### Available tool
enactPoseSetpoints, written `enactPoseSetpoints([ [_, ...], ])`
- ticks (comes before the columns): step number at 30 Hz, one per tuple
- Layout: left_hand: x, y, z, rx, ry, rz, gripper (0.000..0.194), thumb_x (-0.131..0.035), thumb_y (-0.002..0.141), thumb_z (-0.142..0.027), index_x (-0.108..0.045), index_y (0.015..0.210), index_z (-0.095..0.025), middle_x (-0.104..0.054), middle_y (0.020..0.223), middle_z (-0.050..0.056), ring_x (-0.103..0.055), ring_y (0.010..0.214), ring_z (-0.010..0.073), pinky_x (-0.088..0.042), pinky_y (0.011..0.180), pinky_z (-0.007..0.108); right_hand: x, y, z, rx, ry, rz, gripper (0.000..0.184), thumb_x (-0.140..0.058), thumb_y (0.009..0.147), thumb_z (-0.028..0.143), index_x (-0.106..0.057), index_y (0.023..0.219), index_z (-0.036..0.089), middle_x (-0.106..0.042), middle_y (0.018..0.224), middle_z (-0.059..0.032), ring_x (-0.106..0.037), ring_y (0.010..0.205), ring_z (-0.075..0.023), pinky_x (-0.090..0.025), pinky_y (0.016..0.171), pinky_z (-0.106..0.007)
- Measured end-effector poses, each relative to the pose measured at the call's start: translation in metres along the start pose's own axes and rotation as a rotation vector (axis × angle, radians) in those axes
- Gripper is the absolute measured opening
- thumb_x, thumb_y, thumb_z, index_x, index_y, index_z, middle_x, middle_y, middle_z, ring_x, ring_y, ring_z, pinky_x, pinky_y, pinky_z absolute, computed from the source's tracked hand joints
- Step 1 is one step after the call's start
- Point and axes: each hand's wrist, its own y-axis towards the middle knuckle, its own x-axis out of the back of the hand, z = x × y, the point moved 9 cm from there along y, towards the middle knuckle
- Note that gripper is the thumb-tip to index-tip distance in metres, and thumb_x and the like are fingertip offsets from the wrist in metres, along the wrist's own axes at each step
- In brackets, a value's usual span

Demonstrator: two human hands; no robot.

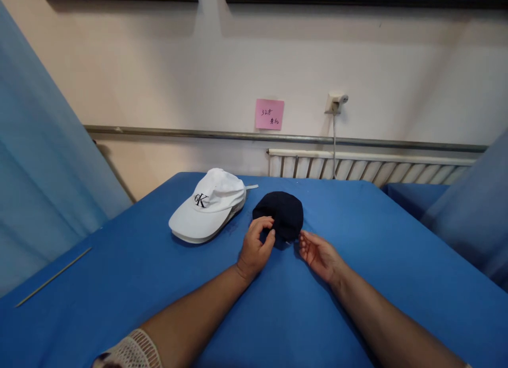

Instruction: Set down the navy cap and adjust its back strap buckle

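A dark navy cap (282, 212) lies on the blue table (119, 273), a little past the middle. My left hand (256, 246) rests at its near left edge, fingers curled and pinching the cap's rim. My right hand (317, 254) lies just right of the cap, palm up, fingers loosely spread, fingertips close to the cap's near edge and holding nothing. A white cap (208, 207) with a black logo sits to the left of the dark one, brim toward me.
A thin wooden stick (53, 276) lies near the table's left edge. Blue curtains (39, 162) hang on both sides. Behind the table are a radiator (369, 167), a wall rail, a pink note (269, 114) and a socket with a cord (335, 103).
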Motion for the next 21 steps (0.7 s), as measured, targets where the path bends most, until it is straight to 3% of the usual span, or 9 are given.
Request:
enactPoseSetpoints([
  [6, -0.010, -0.002, -0.009, -0.060, -0.014, 0.128, 0.038, -0.041, 0.071, 0.002, -0.060, 0.096, -0.020, -0.066, 0.101, 0.006, -0.060, 0.105, 0.0200, -0.046, 0.097, 0.043, -0.010, -0.009, 0.004, 0.080, -0.151, 0.041, 0.021, -0.078, 0.069, 0.023, -0.067, 0.086, 0.018, -0.062, 0.068, 0.0029, -0.056, 0.056, -0.0072, -0.046, 0.053, -0.019],
  [10, -0.018, -0.006, -0.026, -0.131, 0.020, 0.268, 0.031, -0.048, 0.075, -0.007, -0.061, 0.100, -0.020, -0.066, 0.102, 0.008, -0.059, 0.103, 0.0227, -0.047, 0.094, 0.043, -0.012, -0.012, 0.005, 0.111, -0.231, 0.038, 0.024, -0.079, 0.067, 0.028, -0.067, 0.085, 0.018, -0.061, 0.066, 0.0026, -0.056, 0.056, -0.0087, -0.045, 0.053, -0.020],
  [15, -0.047, -0.018, -0.034, -0.231, 0.227, 0.542, 0.032, -0.060, 0.074, -0.014, -0.064, 0.104, -0.023, -0.061, 0.118, 0.007, -0.051, 0.115, 0.0252, -0.038, 0.103, 0.046, -0.014, -0.012, 0.006, 0.148, -0.267, 0.044, 0.025, -0.080, 0.065, 0.030, -0.067, 0.083, 0.018, -0.063, 0.067, 0.0012, -0.055, 0.057, -0.0094, -0.044, 0.053, -0.021],
  [21, -0.060, -0.022, -0.015, -0.201, 0.434, 0.603, 0.022, -0.063, 0.078, -0.015, -0.069, 0.097, -0.025, -0.057, 0.122, 0.007, -0.047, 0.116, 0.0275, -0.036, 0.101, 0.051, -0.012, -0.012, 0.009, 0.198, -0.298, 0.005, 0.028, -0.080, 0.063, 0.031, -0.065, 0.083, 0.018, -0.063, 0.067, 0.0009, -0.055, 0.056, -0.0098, -0.043, 0.053, -0.022],
])
